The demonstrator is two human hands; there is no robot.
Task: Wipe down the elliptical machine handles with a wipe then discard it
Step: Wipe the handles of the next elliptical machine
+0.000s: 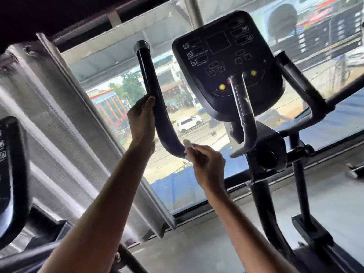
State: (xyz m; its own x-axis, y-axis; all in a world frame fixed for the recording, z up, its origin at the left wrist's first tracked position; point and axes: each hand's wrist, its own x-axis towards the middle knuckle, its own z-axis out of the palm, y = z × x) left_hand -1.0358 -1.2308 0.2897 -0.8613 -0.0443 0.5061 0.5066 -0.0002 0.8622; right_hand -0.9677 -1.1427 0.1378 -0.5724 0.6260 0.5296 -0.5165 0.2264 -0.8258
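The elliptical's left moving handle (149,79) is a black curved bar rising at centre left. My left hand (141,119) grips it at mid height, thumb side toward me. My right hand (206,166) pinches a small white wipe (188,146) and presses it against the lower bend of the same handle. The right moving handle (299,83) stands untouched beside the console (226,62). A short fixed grip (244,109) with a silver sensor strip sits below the console.
A big window (187,119) faces the street behind the machine. A silver-clad pillar (59,119) stands at left, with another machine's console (9,174) at the far left edge. Grey floor (216,243) spreads below; the elliptical's post and pedal arm (303,194) run down at right.
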